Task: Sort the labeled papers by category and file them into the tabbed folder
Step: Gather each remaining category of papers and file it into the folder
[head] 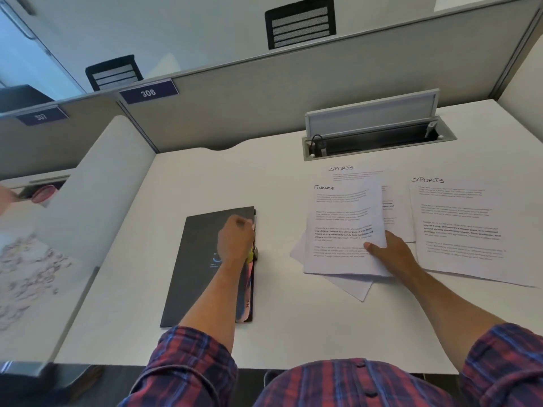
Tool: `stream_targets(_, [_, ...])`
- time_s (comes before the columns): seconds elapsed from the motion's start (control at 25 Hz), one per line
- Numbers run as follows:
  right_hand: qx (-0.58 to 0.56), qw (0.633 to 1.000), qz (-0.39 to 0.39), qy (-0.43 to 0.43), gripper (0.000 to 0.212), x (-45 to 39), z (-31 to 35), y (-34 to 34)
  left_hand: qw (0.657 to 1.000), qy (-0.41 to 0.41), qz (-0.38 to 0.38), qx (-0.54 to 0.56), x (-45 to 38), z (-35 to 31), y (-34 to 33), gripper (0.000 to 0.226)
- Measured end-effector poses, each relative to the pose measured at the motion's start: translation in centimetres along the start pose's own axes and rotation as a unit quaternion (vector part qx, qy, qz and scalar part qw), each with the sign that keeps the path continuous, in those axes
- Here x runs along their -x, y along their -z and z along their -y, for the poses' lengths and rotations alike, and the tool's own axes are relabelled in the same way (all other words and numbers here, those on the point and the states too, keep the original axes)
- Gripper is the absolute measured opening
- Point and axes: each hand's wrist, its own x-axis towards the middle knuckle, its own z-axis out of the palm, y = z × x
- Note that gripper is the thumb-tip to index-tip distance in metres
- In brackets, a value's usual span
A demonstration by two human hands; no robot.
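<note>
A dark grey tabbed folder [194,268] lies closed on the white desk, with coloured tabs showing along its right edge. My left hand [235,239] rests on the folder's right edge, fingers curled at the tabs. My right hand [390,251] grips a sheet headed FINANCE [343,227], thumb on top, atop a loose pile of papers. A sheet headed SPORTS [458,230] lies flat to the right. Another SPORTS sheet [352,171] pokes out behind the pile.
An open cable hatch [379,136] sits in the desk behind the papers. Grey partitions [235,113] wall the back and the left side [88,215]. A neighbouring desk on the left holds clutter, and a person's hand [7,198] shows there.
</note>
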Motion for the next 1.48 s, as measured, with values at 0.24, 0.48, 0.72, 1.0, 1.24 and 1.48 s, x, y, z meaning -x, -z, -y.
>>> stream_targets(0.24, [0.047, 0.999, -0.018, 0.002, 0.051, 0.1, -0.1, -0.4, 0.972, 0.042, 0.143, -0.182, 0.4, 5.7, 1.5, 0.071])
stream_targets(0.48, [0.055, 0.998, -0.014, -0.002, 0.052, 0.2, -0.3, -0.3, 0.955, -0.003, 0.127, -0.269, 1.6, 6.4, 0.2, 0.072])
stream_targets(0.72, [0.034, 0.999, -0.006, -0.003, 0.051, 0.5, -0.3, -0.1, 0.941, -0.024, 0.146, -0.305, 2.0, 5.7, 0.2, 0.064])
stream_targets(1.0, [0.024, 1.000, -0.007, 0.009, 0.050, 0.5, -0.7, -0.1, 0.915, -0.127, 0.155, -0.351, 2.6, 4.9, -0.4, 0.059])
stream_targets(1.24, [0.017, 1.000, -0.004, 0.006, 0.049, 0.5, -0.8, 0.0, 0.908, -0.131, 0.084, -0.389, 2.2, 4.4, 0.1, 0.029])
stream_targets(1.48, [0.021, 1.000, -0.002, 0.008, 0.049, 0.7, -0.5, 0.0, 0.933, -0.133, 0.017, -0.334, 1.9, 4.3, 0.5, 0.037])
